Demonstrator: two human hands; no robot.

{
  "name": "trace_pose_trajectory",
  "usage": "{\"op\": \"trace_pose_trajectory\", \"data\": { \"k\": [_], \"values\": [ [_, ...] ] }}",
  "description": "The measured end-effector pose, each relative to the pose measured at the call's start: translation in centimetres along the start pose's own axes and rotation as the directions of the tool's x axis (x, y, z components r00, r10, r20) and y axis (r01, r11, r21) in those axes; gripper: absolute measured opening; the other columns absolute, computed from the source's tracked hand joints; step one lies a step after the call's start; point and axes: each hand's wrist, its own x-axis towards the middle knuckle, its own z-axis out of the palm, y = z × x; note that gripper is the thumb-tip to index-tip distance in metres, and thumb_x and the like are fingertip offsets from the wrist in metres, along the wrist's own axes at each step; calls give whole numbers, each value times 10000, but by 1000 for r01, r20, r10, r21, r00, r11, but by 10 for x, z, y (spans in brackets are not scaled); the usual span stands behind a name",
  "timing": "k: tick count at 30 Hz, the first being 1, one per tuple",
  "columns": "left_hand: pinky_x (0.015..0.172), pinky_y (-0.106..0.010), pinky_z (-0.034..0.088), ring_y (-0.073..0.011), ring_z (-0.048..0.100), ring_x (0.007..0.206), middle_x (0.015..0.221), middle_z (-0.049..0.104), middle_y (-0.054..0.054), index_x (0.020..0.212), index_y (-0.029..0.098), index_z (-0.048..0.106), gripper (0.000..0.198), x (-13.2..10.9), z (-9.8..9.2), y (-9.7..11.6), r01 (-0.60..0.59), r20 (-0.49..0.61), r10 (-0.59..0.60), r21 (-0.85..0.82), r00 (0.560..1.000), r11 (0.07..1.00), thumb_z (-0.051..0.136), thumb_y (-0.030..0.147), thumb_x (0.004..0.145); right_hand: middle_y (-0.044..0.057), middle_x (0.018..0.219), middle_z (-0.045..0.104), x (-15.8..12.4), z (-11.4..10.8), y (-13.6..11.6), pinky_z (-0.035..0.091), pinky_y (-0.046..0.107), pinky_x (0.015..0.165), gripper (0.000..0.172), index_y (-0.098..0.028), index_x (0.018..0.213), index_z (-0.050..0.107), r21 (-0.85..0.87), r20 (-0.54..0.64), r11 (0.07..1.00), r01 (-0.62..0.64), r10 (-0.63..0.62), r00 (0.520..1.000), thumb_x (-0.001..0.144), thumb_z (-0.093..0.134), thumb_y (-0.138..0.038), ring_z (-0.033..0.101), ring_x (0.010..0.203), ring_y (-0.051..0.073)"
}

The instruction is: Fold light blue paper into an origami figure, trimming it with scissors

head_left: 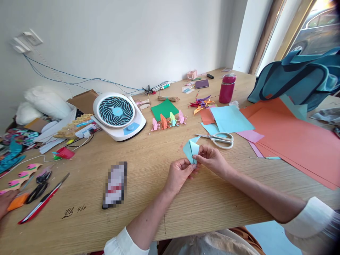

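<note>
A light blue folded paper (pixel 188 150) is held up above the table between both hands. My left hand (pixel 180 174) pinches its lower end, fingers closed. My right hand (pixel 211 159) grips the right side, the thumb lying over the front near a dark crease line. Just beyond the right hand lie white-handled scissors (pixel 223 140), blades pointing left. Behind the hands stands a row of several small folded paper figures (pixel 172 119) in pink, orange and green. Light blue paper sheets (pixel 232 118) lie past the scissors.
A white fan (pixel 117 111) stands at back left. A magenta bottle (pixel 227 89), large orange sheets (pixel 294 138) and a blue bag (pixel 294 78) sit to the right. At far left, another person's hand (pixel 7 202) is near a red-handled knife (pixel 44 202) and black scissors (pixel 38 191).
</note>
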Motion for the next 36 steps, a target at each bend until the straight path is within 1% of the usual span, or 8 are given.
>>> {"op": "trace_pose_trajectory", "data": {
  "k": [8, 14, 16, 19, 22, 26, 32, 36],
  "values": [
    [466, -170, 443, -100, 602, 576, 696, 681, -20, 732, 151, 621, 306, 0, 3, 2, -23, -48, 23, 12, 999, 1000, 758, 425, 725, 24, 653, 621, -4, 4, -2, 471, 291, 581, 486, -141, 743, 630, -8, 178, 1000, -23, 24, 984, 735, 719, -618, 563, 595, 141],
    [484, -192, 464, -118, 584, 607, 708, 657, -26, 748, 150, 624, 355, 0, -1, 4, -40, -10, 40, 66, 999, 997, 764, 475, 716, 33, 685, 610, -3, 4, -5, 468, 310, 628, 505, -157, 728, 620, -87, 160, 996, 12, 3, 987, 744, 672, -659, 569, 663, 169],
    [516, -195, 470, -131, 591, 660, 743, 658, -30, 796, 156, 638, 354, 1, -6, 7, -105, -19, 109, 124, 994, 987, 760, 481, 729, 26, 693, 594, -2, 2, -3, 444, 293, 624, 472, -171, 714, 605, -154, 131, 987, 34, -14, 991, 765, 658, -638, 549, 693, 170],
    [600, -199, 479, -156, 608, 804, 904, 685, -65, 929, 167, 672, 350, 4, -14, 11, -237, -98, 257, 177, 961, 955, 721, 481, 780, -14, 622, 498, -3, 0, 1, 350, 253, 544, 405, -181, 649, 546, -289, 99, 956, 43, -15, 995, 797, 658, -542, 453, 611, 127],
    [622, -208, 465, -145, 590, 763, 876, 678, -57, 922, 167, 688, 350, 7, -18, 13, -291, -181, 320, 166, 930, 942, 691, 496, 802, -42, 606, 435, -7, 1, 4, 278, 239, 509, 351, -183, 597, 470, -415, 100, 909, 43, -1, 995, 801, 658, -399, 377, 555, 91],
    [580, -210, 424, -109, 511, 617, 672, 601, 4, 746, 159, 652, 331, 10, -19, 11, -275, -218, 298, 131, 929, 953, 702, 485, 778, -50, 623, 450, -11, 5, 3, 273, 236, 510, 303, -186, 594, 439, -527, 136, 848, 61, 13, 991, 790, 638, -303, 380, 551, 80],
    [603, -216, 413, -103, 477, 609, 650, 560, 21, 734, 158, 634, 278, 13, -21, 9, -200, -185, 225, 143, 957, 969, 661, 431, 784, -44, 629, 464, -15, 10, -2, 303, 237, 539, 298, -187, 587, 436, -616, 204, 781, 98, 38, 978, 807, 609, -287, 407, 568, 85],
    [587, -213, 395, -100, 463, 582, 627, 548, 28, 714, 165, 621, 275, 16, -23, 6, -183, -156, 210, 169, 965, 968, 635, 429, 789, -40, 614, 474, -19, 14, -4, 294, 243, 527, 323, -195, 574, 414, -675, 187, 733, 87, 56, 981, 812, 602, -306, 395, 551, 89]
  ]
}}
